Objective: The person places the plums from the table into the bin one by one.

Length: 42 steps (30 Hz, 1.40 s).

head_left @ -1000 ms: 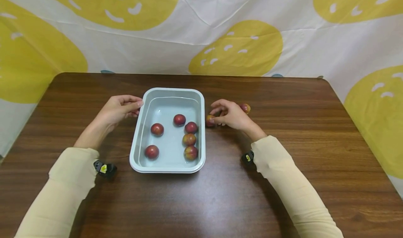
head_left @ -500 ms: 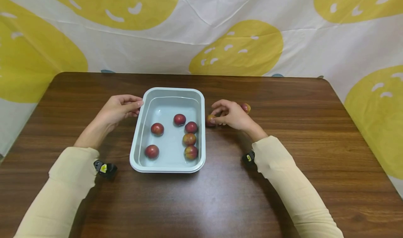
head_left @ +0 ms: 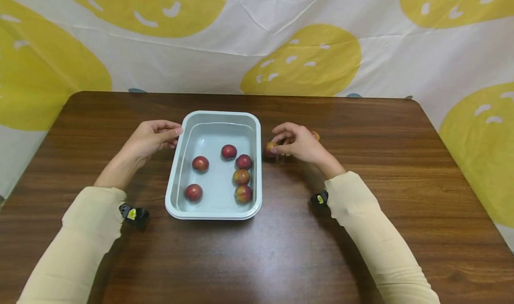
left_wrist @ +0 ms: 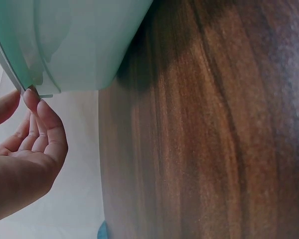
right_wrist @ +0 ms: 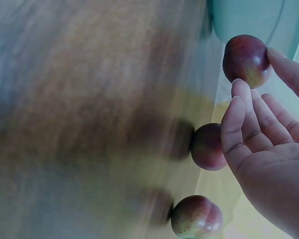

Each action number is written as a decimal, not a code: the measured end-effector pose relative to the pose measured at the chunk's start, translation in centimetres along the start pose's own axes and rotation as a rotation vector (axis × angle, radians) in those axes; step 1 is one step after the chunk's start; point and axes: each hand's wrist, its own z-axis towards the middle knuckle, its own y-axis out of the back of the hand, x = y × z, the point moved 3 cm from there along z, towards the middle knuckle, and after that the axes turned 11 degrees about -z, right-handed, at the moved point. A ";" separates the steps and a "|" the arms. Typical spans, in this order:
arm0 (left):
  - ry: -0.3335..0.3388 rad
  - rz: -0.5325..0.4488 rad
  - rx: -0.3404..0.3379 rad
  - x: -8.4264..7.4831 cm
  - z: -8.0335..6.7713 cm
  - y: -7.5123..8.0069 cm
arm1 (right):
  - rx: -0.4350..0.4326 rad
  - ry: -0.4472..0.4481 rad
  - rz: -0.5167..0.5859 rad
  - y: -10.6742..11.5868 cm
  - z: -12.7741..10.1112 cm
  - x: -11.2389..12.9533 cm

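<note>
A pale blue-grey plastic tray point(head_left: 257, 192) with several red and yellow-red plums point(head_left: 200, 164) in it stands on the table. My left hand point(head_left: 147, 139) pinches the tray's left rim near the far corner; thumb and fingertips meet on that rim in the left wrist view. Just outside the tray's right side, my right hand point(head_left: 299, 142) holds a plum point(right_wrist: 246, 59) between thumb and fingertips, and this plum appears slightly off the tabletop. Behind the right hand lie two more plums, a dark one point(right_wrist: 208, 147) and a speckled one point(right_wrist: 197, 217), both mostly hidden in the head view.
The brown wood-grain table point(head_left: 381, 170) extends to both sides and in front of the tray. A white cloth with yellow shapes point(head_left: 305, 63) hangs behind its far edge. Dark wrist cameras sit at both cuffs.
My right hand has shifted slightly right and away from me with the plum, which now stands a little apart from the tray. The left hand and tray stay put.
</note>
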 end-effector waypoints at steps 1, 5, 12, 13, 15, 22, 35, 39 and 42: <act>0.001 -0.004 -0.001 0.0 0.0 0.0 | -0.003 0.003 -0.003 0.1 0.0 0.1; -0.002 -0.019 -0.002 0.5 0.5 0.3 | -0.014 0.015 -0.013 0.5 0.0 0.3; -0.011 -0.063 0.022 3.5 3.0 1.7 | -0.021 0.027 -0.026 1.3 -0.1 0.6; -0.012 -0.067 0.025 3.7 3.2 1.8 | -0.022 0.028 -0.026 1.4 -0.1 0.6; -0.013 -0.074 0.031 4.0 3.4 2.0 | -0.026 0.031 -0.031 1.5 -0.1 0.8; -0.004 -0.042 0.015 1.4 1.2 0.7 | -0.045 0.060 -0.038 2.2 -0.3 1.5; 0.006 -0.019 0.010 0.0 0.0 0.0 | -0.066 0.098 -0.052 3.7 -0.9 3.0; -0.006 -0.015 0.011 0.6 0.5 0.3 | -0.086 0.121 -0.079 4.2 -0.9 3.5; -0.019 -0.026 0.006 2.8 2.3 1.2 | -0.105 0.136 -0.076 4.5 -1.0 4.0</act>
